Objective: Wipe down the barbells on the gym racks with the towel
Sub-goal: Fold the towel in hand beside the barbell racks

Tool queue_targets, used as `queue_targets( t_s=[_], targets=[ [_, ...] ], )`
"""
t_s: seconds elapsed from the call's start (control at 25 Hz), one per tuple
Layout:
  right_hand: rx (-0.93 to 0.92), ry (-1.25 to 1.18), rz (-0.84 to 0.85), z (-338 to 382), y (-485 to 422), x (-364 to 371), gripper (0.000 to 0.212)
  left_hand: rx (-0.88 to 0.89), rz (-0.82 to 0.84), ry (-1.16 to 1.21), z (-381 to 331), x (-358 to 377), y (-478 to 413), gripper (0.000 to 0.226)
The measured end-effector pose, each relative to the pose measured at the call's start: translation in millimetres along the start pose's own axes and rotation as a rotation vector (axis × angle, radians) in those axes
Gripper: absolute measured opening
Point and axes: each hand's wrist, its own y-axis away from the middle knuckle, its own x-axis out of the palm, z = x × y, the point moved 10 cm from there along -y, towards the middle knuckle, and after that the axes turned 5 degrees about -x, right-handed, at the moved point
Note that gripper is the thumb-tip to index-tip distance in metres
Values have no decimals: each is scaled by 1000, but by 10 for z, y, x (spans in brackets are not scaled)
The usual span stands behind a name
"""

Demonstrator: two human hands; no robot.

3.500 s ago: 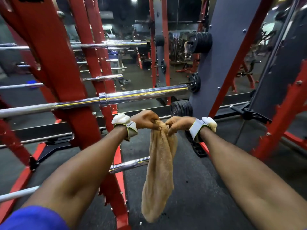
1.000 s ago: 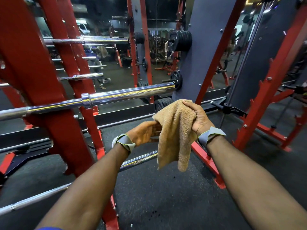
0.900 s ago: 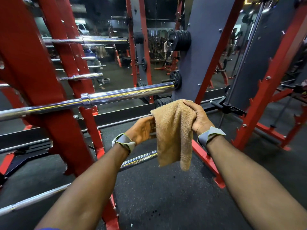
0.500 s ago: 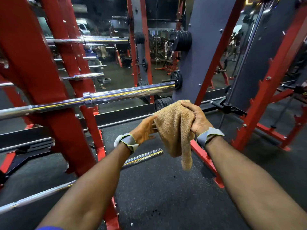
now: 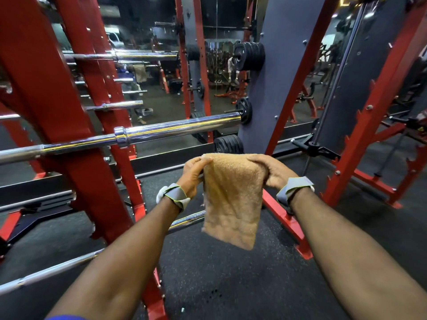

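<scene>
The tan terry towel [image 5: 232, 199] hangs at frame centre between the left hand [image 5: 193, 174] and the right hand [image 5: 271, 172]. Above and left of them, a long chrome steel barbell [image 5: 161, 132] crosses in front of a red steel rack upright [image 5: 57, 112]. A thinner chrome bar [image 5: 57, 269] runs across the lower left, passing behind the towel.

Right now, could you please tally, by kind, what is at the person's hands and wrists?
Towels: 1, the towel, gripped at its top edge by both hands.
Hands: 2, the left hand and the right hand.
Wrist straps: 2, the left wrist strap and the right wrist strap.
Total: 5.
</scene>
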Motion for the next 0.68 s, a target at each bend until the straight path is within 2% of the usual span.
queue_targets(
  t_s=[0.08, 0.2, 0.24, 0.36, 0.48, 0.6, 0.68],
  targets=[
    [64, 9, 28, -86, 18, 19, 28, 35, 8, -13, 17, -29, 65, 10],
    [32, -150, -47, -97, -70, -33, 9, 53, -31, 21, 2, -74, 120, 12],
    [15, -161, -51, -112, -99, -17, 10, 54, -32, 36, -22, -66, 125, 11],
    [-14, 37, -113, -368, -142, -86, 14, 76, -44, 10, 8, -107, 132, 10],
    [-99, 2, -167, -409, -193, -171, 10, 77, -15, -58, 178, -191, 151, 14],
    [-152, 108, -152, -477, -202, -224, 5, 24, -40, -99, 481, -316, 125, 20],
    [-119, 154, -114, -707, -217, -255, 5, -11, -73, -183, 753, -421, 99, 26]
  ],
)
